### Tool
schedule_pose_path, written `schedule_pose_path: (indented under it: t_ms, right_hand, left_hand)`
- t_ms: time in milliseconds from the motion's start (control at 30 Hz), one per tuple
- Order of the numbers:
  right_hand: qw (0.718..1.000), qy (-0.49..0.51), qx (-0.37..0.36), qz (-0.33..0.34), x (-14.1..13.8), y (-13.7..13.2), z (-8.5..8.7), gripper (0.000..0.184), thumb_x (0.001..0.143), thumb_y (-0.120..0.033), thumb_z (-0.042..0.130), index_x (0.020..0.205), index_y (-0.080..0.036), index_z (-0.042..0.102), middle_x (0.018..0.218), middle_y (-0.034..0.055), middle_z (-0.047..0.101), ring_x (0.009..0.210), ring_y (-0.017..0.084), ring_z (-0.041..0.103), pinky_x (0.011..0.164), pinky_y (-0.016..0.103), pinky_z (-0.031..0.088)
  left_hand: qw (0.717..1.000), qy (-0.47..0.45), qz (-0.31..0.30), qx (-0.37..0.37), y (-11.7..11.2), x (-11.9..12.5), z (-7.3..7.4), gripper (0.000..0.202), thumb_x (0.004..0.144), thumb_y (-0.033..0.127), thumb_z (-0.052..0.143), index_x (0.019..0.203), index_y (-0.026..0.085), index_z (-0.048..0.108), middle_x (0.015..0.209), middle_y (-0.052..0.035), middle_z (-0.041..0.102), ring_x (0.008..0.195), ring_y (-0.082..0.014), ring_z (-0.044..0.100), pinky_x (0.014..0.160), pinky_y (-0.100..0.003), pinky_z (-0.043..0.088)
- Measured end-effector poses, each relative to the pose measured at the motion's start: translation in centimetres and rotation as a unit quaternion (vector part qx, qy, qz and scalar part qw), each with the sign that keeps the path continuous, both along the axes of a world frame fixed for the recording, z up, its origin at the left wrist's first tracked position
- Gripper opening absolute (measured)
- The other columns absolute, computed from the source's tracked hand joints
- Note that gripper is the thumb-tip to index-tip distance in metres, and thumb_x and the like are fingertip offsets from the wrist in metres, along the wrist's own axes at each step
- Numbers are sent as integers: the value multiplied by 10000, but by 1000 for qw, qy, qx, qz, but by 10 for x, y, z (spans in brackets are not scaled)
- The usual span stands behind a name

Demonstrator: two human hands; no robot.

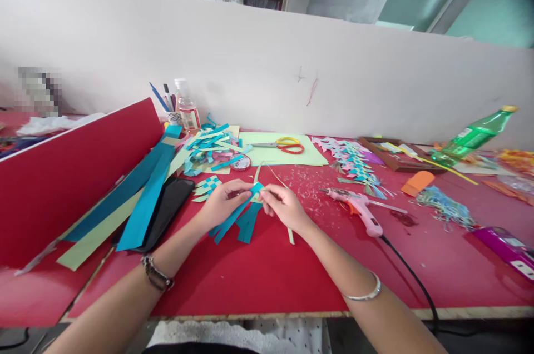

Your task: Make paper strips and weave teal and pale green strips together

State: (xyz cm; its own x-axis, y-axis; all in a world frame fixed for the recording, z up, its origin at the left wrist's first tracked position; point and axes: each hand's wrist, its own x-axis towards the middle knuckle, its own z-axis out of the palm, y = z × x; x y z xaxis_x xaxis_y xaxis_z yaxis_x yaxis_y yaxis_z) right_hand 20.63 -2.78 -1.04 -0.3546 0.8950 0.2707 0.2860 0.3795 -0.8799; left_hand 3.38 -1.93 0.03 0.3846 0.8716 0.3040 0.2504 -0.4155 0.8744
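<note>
Blue and pale green paper strips [249, 223] are held up between both hands over the red table, their ends fanning downward. My left hand [225, 201] pinches them from the left, thumb and forefinger together. On the other side my right hand [284, 205] grips the pale green part near the top, fingers closed. Thin pale strips stick out above and below the right fingers. Just left of my left hand lies a checkered woven paper piece [207, 188] in blue and pale green. Where the strips cross is partly hidden by the fingers.
Scissors [287, 145] lie on pale green sheets [250, 155], beside a heap of paper scraps [208, 145]. A pink glue gun [359, 209] with a cord rests at right, near woven pieces [350, 162] and a tilted green bottle [471, 137]. Long strips cover a black phone-like slab [177, 198] at left.
</note>
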Motion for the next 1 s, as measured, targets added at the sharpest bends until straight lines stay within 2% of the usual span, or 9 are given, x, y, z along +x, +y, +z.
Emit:
schedule_pose_path:
  t_ms: [67, 133, 333, 533, 667, 767, 900, 1000]
  right_hand:
    - [999, 27, -37, 2, 1, -1, -1, 281, 832, -396, 372, 737, -175, 518, 413, -72, 396, 379, 66, 371, 421, 189, 301]
    - [998, 38, -44, -1, 1, -2, 0, 281, 825, -397, 385, 735, -168, 523, 384, -81, 358, 355, 58, 325, 395, 186, 261]
    - [998, 40, -42, -8, 1, -2, 2, 295, 818, -395, 397, 718, -159, 542, 367, -81, 350, 348, 53, 323, 394, 187, 260]
    - [999, 30, -42, -7, 1, -3, 2, 304, 817, -399, 393, 710, -157, 543, 363, -81, 357, 337, 51, 322, 383, 183, 248]
    - [999, 9, -46, 18, 0, -4, 2, 308, 813, -403, 399, 714, -157, 555, 358, -79, 371, 334, 50, 338, 387, 182, 256]
    - [998, -13, -50, 35, -2, -6, 1, 305, 811, -403, 402, 750, -157, 572, 355, -80, 375, 332, 51, 345, 389, 181, 259]
    - [998, -23, -43, 33, -3, -6, 1, 295, 811, -389, 404, 726, -157, 565, 364, -77, 382, 344, 51, 350, 400, 180, 270]
    - [999, -13, -44, 20, -1, -5, 0, 294, 805, -393, 412, 680, -161, 541, 367, -77, 376, 347, 52, 348, 398, 182, 269]
  left_hand:
    - [1000, -4, -2, -7, 0, -1, 1, 214, 751, 294, 507, 877, 176, 634, 825, -30, 617, 779, -145, 558, 703, -230, 430]
    - [1000, -12, -6, -16, 0, -2, 1, 220, 753, 302, 503, 880, 174, 630, 827, -30, 615, 782, -145, 556, 704, -229, 428]
    - [998, -38, -7, -43, 1, -1, -1, 237, 748, 320, 506, 882, 161, 619, 837, -35, 623, 780, -150, 553, 700, -234, 427]
    - [989, -61, -34, -128, 0, -1, -3, 271, 728, 355, 523, 894, 156, 600, 679, -9, 601, 587, -113, 545, 557, -208, 428]
    - [985, -62, -59, -147, -3, 1, -1, 279, 742, 381, 498, 857, 142, 583, 652, -8, 584, 585, -126, 561, 542, -216, 432]
    - [987, -64, -66, -135, -4, 3, 0, 269, 757, 387, 471, 801, 141, 571, 654, -4, 582, 528, -112, 546, 512, -216, 430]
    - [995, -20, -28, -94, -5, 3, -1, 273, 768, 378, 452, 680, 143, 560, 519, 17, 544, 452, -95, 502, 456, -192, 391]
    - [997, 2, -1, -71, -4, 2, -2, 257, 755, 372, 473, 662, 149, 561, 500, 28, 530, 453, -89, 488, 448, -181, 370]
